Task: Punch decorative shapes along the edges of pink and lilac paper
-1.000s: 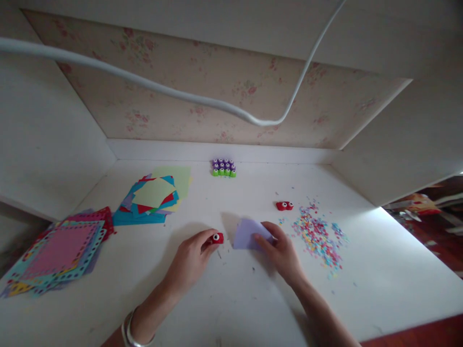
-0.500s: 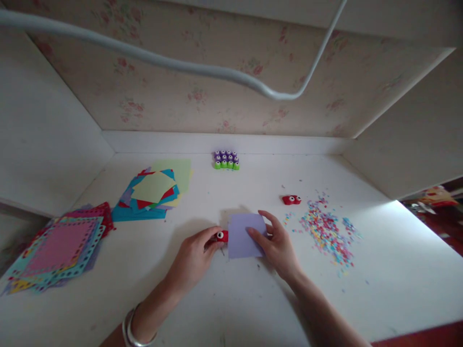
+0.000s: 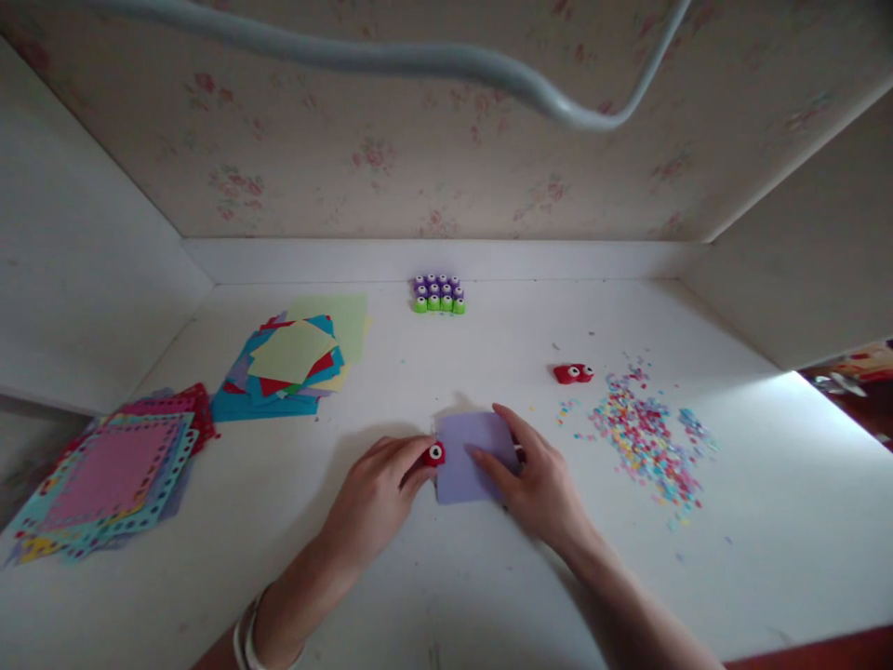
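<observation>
A square of purple paper [image 3: 464,461] is held near the middle of the white table by my right hand [image 3: 540,475], thumb on top and fingers at its right edge. My left hand [image 3: 380,489] pinches a small red punch [image 3: 433,454] with a white and black top between thumb and forefinger. That punch sits at the paper's left edge, overlapping it in view. Whether the paper is inside its slot cannot be made out. Two more red punches [image 3: 573,373] stand side by side to the right, beyond my right hand.
Purple and green punches [image 3: 439,291] stand in rows near the back wall. Coloured paper sheets [image 3: 293,358] lie at the left, with hole-edged sheets [image 3: 112,470] nearer. Confetti [image 3: 648,437] is scattered at the right. A pale cable [image 3: 419,60] hangs across the top.
The red punch in my left hand has moved slightly right and now overlaps the paper's left edge more. The camera view has shifted a little.
</observation>
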Motion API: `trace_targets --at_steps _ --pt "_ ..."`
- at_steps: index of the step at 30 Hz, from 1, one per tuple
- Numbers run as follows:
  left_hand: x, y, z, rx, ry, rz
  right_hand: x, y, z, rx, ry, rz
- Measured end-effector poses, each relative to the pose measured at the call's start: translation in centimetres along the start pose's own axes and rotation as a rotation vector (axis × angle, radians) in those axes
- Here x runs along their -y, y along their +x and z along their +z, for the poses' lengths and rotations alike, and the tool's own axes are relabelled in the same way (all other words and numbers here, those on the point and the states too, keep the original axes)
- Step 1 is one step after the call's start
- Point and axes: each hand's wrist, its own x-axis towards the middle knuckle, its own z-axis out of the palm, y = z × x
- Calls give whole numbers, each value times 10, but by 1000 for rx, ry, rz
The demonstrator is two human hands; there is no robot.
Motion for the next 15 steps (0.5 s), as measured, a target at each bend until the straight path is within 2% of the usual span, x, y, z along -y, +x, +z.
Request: trace_targets --at_steps 3,7,9,15 --pt "0 -2 0 2 42 -10 -2 -5 -6 -55 -193 -211" --pt "-1 -3 0 14 79 2 -5 -11 -11 127 -298 -349" --pt "-3 -2 -1 23 78 7 -5 -12 -12 191 -326 -373" --pt "-6 0 -1 20 64 -15 -5 -11 -14 242 -294 -351"
